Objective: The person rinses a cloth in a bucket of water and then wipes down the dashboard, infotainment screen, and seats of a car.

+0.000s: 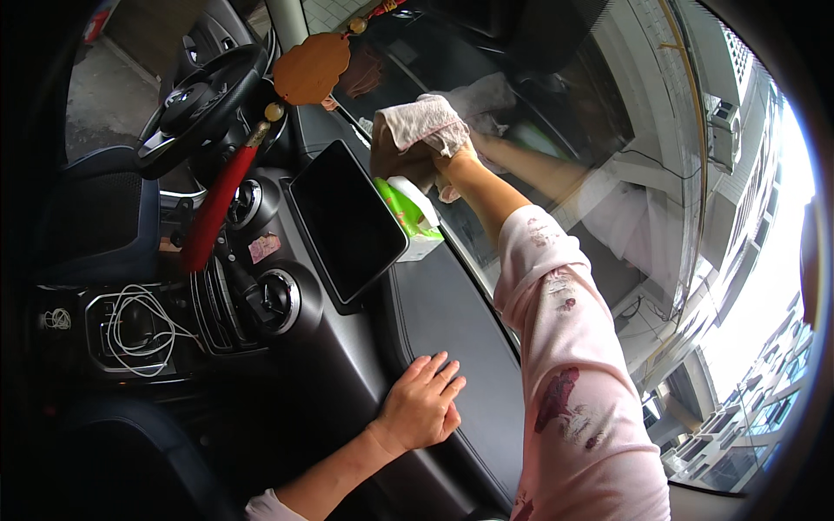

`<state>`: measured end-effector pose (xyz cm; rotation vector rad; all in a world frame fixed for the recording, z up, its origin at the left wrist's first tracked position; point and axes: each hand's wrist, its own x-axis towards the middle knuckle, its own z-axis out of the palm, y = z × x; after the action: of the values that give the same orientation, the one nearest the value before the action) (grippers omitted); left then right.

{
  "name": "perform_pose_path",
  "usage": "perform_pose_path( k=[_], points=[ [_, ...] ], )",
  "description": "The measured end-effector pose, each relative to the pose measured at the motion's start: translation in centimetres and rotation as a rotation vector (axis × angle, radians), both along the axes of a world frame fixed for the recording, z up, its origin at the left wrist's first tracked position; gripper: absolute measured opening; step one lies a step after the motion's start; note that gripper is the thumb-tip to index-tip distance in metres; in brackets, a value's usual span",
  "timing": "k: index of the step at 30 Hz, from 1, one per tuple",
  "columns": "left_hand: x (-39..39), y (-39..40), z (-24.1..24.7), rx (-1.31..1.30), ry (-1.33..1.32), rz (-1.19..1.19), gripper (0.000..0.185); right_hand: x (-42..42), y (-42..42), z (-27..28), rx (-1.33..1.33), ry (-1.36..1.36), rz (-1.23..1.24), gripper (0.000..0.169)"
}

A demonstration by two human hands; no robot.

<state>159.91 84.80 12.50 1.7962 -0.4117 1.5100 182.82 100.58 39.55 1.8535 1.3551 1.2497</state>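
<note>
My right hand [457,159] holds a pale, worn cleaning cloth [420,124] at the lower inside of the car windshield [560,91], with the cloth draped over the fingers. Its reflection shows in the glass. A light pink sleeve with dark red patches covers that arm. My left hand [422,405] rests palm down on the black dashboard [449,312], fingers slightly spread and holding nothing. Just below the cloth stands a green and white tissue pack [410,218] with a tissue sticking out. Beside it is a dark touchscreen [348,221].
A brown carved pendant [313,68] with beads and a red tassel [218,208] hangs in front of the steering wheel [202,111]. White cable [146,332] lies coiled over the centre console. A pink banknote-like paper [264,247] lies between the round air vents [280,301].
</note>
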Motion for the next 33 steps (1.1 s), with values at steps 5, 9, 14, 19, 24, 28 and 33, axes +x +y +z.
perform_pose_path(
  k=[5, 9, 14, 19, 24, 28, 33],
  points=[
    [0.2, -0.3, -0.1, 0.007, -0.019, 0.05, 0.031, -6.0, -1.6, 1.8, -0.044, -0.077, 0.234, 0.056],
    [0.2, -0.7, 0.1, -0.017, -0.058, 0.027, 0.03, -9.0, -3.7, 3.1, 0.189, 0.393, 0.455, 0.06],
    [0.0, -0.5, 0.1, -0.031, -0.074, 0.045, 0.031, -13.9, -7.1, 3.5, 0.227, 0.195, -0.008, 0.065],
    [-0.2, -0.4, -0.1, -0.033, -0.067, 0.051, 0.03, -17.3, -8.0, 3.5, 0.187, 0.039, 0.296, 0.054],
    [0.1, -0.5, 0.5, -0.038, -0.074, 0.043, 0.028, -18.9, -8.9, 3.5, -0.001, -0.284, 0.123, 0.054],
    [0.0, -0.3, 0.1, -0.034, -0.07, 0.063, 0.03, -20.8, -11.4, 3.9, -0.07, -0.197, 0.151, 0.05],
    [-0.3, 0.0, 0.1, -0.023, -0.075, 0.075, 0.03, -22.4, -16.9, 2.4, 0.053, -0.175, 0.053, 0.05]
  ],
)
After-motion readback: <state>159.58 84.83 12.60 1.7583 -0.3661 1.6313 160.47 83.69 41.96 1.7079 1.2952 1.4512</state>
